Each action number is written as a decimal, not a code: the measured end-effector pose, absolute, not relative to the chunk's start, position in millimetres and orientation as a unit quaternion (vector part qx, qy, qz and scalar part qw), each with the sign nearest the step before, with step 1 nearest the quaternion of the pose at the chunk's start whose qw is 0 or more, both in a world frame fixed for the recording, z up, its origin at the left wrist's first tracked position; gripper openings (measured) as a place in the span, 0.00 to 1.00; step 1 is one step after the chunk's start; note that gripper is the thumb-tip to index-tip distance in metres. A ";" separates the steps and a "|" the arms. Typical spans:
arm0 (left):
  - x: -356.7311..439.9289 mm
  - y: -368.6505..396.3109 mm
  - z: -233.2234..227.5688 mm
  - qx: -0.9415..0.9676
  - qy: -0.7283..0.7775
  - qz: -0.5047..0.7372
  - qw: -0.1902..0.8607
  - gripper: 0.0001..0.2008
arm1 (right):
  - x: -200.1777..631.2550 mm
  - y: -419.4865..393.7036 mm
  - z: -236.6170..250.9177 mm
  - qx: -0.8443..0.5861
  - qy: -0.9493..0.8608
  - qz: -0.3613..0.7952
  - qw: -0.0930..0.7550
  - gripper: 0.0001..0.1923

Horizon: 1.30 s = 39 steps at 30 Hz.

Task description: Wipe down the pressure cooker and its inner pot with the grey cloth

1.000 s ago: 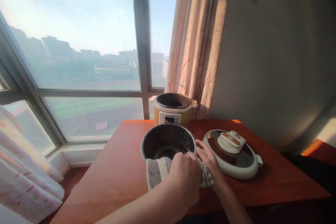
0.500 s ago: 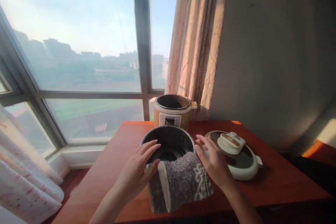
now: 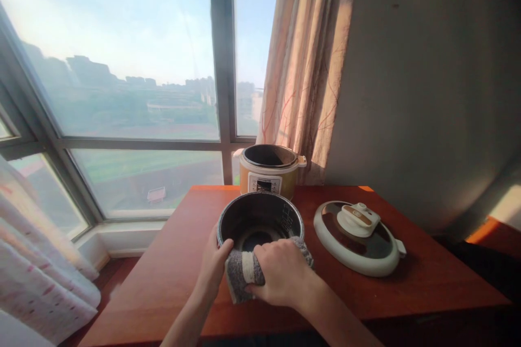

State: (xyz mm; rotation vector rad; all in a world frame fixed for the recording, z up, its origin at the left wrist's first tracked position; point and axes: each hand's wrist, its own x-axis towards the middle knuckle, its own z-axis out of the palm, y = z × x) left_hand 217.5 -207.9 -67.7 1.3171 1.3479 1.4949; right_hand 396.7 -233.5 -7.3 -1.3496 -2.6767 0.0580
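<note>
Only the head view here, looking down at a reddish wooden surface (image 3: 171, 276) pushed up against a big window (image 3: 122, 65). The dark metal inner pot (image 3: 260, 220) sits near the front edge, right in the middle, empty as far as I can see, with some pale measuring marks on its inside wall that are way too small to read. The left hand (image 3: 214, 265) is on the pot's near-left side, thumb hooked over the rim and fingers curled around the outside wall. The right hand (image 3: 283, 274) has its fingers closed tight on a grey and white fuzzy cloth (image 3: 240, 276), bunched up and pressed against the pot's front rim. Behind the pot is the yellow cooker body (image 3: 268, 171), open on top, with a white control panel on the front; there's printing and a small display on it but I can't make any of it out. To the right of the pot, apart from it, the round white and brown lid (image 3: 358, 238) lies flat with its knob up. A beige curtain (image 3: 305, 65) hangs behind the cooker, next to a grey wall (image 3: 427, 92).
</note>
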 end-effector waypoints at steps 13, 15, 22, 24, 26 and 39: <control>190.0 -176.4 -38.1 0.625 0.498 0.432 0.418 0.28 | 426.6 -235.1 -22.8 -0.396 -0.912 0.008 0.109 0.20; 186.3 -170.4 -32.8 0.649 0.481 0.400 0.434 0.29 | 438.3 -234.5 -25.3 -0.390 -0.914 0.015 0.108 0.22; 183.8 -145.1 -30.9 0.679 0.437 0.349 0.475 0.32 | 466.1 -232.9 -32.2 -0.382 -0.911 0.023 0.151 0.25; 184.8 -143.5 -38.7 0.659 0.446 0.385 0.468 0.32 | 465.7 -232.9 -35.2 -0.389 -0.907 0.011 0.163 0.24; 185.0 -148.3 -48.4 0.625 0.471 0.449 0.431 0.33 | 463.7 -233.0 -38.6 -0.393 -0.904 0.003 0.169 0.24; 212.0 -212.9 -64.2 0.620 0.558 0.496 0.241 0.22 | 433.6 -237.8 -39.0 -0.409 -0.895 -0.008 0.180 0.21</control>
